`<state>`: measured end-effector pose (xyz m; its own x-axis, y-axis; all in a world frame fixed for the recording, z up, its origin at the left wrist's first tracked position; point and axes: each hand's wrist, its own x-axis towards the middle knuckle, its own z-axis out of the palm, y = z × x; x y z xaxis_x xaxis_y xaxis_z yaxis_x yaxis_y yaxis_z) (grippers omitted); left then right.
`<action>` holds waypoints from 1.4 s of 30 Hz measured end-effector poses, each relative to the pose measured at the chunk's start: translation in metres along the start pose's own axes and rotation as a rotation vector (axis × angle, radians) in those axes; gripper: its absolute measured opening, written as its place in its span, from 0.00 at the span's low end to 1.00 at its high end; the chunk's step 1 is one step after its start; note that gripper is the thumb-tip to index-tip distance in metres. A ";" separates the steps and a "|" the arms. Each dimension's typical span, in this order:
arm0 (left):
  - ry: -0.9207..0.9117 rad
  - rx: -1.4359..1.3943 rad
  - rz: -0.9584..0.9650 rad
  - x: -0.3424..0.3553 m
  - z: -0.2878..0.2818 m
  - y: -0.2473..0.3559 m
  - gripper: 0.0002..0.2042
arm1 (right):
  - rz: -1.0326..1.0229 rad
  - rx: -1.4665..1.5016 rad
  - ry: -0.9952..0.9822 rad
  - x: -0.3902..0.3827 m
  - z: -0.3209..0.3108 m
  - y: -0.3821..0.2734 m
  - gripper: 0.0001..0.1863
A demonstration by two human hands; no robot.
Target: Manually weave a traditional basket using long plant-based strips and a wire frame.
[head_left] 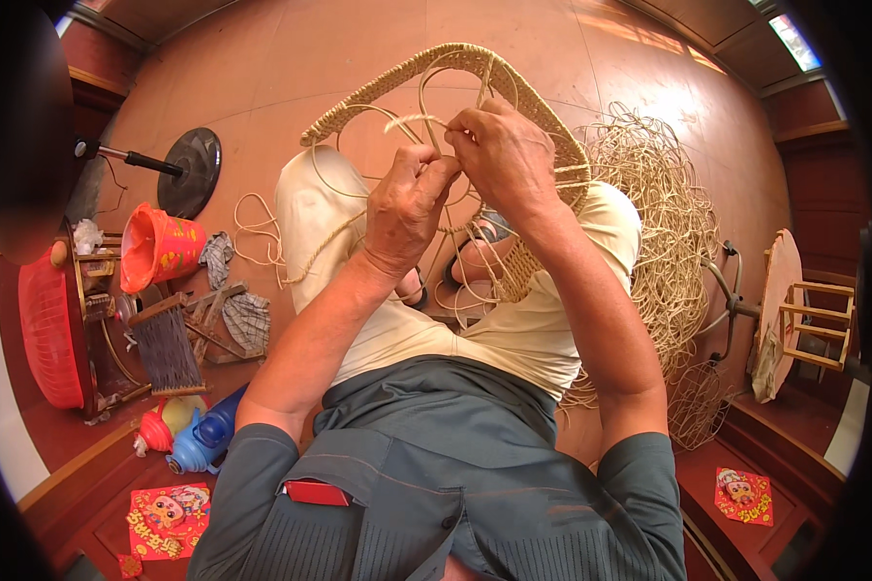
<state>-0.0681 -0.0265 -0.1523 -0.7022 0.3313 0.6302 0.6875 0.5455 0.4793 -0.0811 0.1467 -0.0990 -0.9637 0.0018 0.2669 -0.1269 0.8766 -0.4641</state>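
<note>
A half-woven straw frame [549, 124], with a thick braided rim, rests across my knees. Loops of thin straw cord [424, 95] span its opening. Near the middle of that opening my left hand [407, 208] is closed, thumb and forefinger pinching the cord. Touching it on the upper right, my right hand [509, 155] pinches the cord too, and a frayed pale end sticks out to the left of its fingertips. The fingers hide exactly where the strands cross. Lower down, more woven straw and loose strands hang between my legs.
A large tangled heap of straw cord [654, 232] lies right of my leg. On the left are a round black stand base [190, 172], a red bucket [155, 247], a small stool [165, 339] and a blue flask [196, 441]. A round-topped stool [777, 310] lies tipped at the right.
</note>
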 end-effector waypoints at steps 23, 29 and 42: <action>0.037 -0.047 -0.016 0.001 -0.003 0.002 0.10 | -0.364 0.121 -0.099 -0.027 -0.001 0.013 0.42; 0.072 0.216 0.122 -0.002 -0.021 0.021 0.10 | -0.281 0.090 -0.228 -0.021 -0.008 0.009 0.43; -0.089 -0.862 -0.886 -0.022 0.002 0.069 0.28 | -0.106 0.211 -0.379 -0.009 -0.031 -0.005 0.37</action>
<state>-0.0055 0.0054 -0.1349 -0.9738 0.1764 -0.1436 -0.1571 -0.0654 0.9854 -0.0645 0.1573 -0.0727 -0.9557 -0.2942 0.0118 -0.2370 0.7450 -0.6235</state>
